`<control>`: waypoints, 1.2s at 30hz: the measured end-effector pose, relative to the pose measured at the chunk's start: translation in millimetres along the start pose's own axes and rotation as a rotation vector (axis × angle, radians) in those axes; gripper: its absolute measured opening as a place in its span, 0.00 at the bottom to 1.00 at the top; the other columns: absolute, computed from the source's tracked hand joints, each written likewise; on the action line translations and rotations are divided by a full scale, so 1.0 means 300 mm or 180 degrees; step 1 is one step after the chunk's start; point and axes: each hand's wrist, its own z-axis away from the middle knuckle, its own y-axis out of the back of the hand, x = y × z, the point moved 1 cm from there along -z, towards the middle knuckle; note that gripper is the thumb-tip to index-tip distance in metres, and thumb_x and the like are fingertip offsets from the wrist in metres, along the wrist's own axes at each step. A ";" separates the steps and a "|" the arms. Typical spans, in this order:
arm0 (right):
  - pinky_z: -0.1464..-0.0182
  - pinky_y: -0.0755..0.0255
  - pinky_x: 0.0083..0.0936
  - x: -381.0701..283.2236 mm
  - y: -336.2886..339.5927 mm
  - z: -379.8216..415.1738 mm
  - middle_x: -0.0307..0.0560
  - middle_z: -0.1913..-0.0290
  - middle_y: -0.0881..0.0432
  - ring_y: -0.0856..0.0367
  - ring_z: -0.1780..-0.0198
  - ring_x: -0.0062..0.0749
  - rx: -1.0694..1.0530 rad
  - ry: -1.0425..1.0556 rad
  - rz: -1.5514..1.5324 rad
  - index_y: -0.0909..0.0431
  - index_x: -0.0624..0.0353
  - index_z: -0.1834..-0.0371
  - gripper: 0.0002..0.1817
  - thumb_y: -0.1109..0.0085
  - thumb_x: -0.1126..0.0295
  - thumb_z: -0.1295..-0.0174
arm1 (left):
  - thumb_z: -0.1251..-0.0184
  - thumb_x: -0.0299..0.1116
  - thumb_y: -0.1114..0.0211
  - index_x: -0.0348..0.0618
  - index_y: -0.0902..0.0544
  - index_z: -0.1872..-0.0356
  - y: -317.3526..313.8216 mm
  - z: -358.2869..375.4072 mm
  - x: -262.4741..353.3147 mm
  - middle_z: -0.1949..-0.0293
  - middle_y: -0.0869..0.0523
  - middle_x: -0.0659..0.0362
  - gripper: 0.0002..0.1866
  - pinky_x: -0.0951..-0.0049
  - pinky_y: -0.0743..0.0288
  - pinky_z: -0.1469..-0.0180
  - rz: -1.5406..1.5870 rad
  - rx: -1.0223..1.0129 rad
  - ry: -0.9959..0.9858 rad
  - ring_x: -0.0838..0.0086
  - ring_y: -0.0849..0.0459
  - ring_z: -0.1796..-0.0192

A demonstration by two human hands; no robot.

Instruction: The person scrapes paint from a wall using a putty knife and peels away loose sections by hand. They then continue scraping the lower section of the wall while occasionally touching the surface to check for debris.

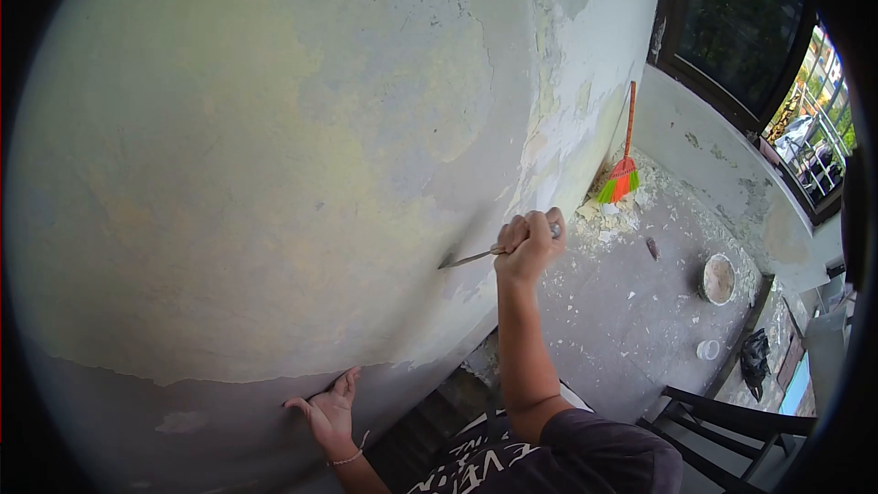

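My right hand [527,245] is closed round the handle of a scraper [471,259]. Its thin blade points left, with the tip at or very close to the wall [274,183]; contact is hard to judge. Patches of yellowish, grey and white show on the wall where paint has peeled. Lower down, my left hand [333,410] rests with spread fingers against the wall, near the ragged edge of a darker grey band [183,421]. Nothing is held in it, and a bracelet circles the wrist.
An orange and green broom [621,181] leans in the far corner. Paint flakes litter the grey floor [604,311]. A bucket [718,279], a clear plastic cup [707,349], a black plastic bag [754,363] and a black chair [732,416] stand on the right, below a dark-framed window [672,59].
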 end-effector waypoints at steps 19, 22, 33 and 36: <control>0.89 0.48 0.23 -0.123 0.013 -0.099 0.34 0.91 0.44 0.49 0.91 0.17 0.0020 0.0490 -0.0312 0.46 0.49 0.81 0.17 0.54 0.83 0.42 | 0.48 0.75 0.34 0.27 0.72 0.23 0.003 0.009 -0.001 0.25 0.71 0.17 0.76 0.46 0.36 0.29 -0.0166 0.0054 -0.0081 0.28 0.57 0.22; 0.89 0.49 0.22 -0.045 -0.019 -0.065 0.35 0.89 0.44 0.49 0.91 0.18 -0.0044 0.0241 -0.0100 0.46 0.49 0.81 0.17 0.53 0.82 0.41 | 0.49 0.75 0.34 0.27 0.72 0.23 0.003 0.009 0.001 0.26 0.71 0.16 0.76 0.46 0.35 0.29 -0.0038 0.0022 -0.0006 0.28 0.59 0.22; 0.89 0.51 0.21 -0.072 -0.047 -0.092 0.34 0.90 0.46 0.52 0.91 0.18 -0.0101 0.0060 -0.0123 0.48 0.48 0.80 0.17 0.55 0.83 0.43 | 0.50 0.75 0.32 0.28 0.73 0.23 0.022 0.012 0.004 0.26 0.72 0.16 0.77 0.46 0.36 0.28 -0.0057 0.0101 -0.0053 0.27 0.60 0.22; 0.90 0.51 0.22 -0.091 -0.008 -0.109 0.33 0.91 0.45 0.51 0.91 0.17 -0.0070 0.0132 -0.0361 0.47 0.49 0.80 0.17 0.55 0.82 0.41 | 0.50 0.74 0.31 0.28 0.74 0.23 0.021 0.002 0.005 0.26 0.73 0.18 0.77 0.46 0.37 0.27 -0.0012 0.0015 -0.0035 0.28 0.62 0.22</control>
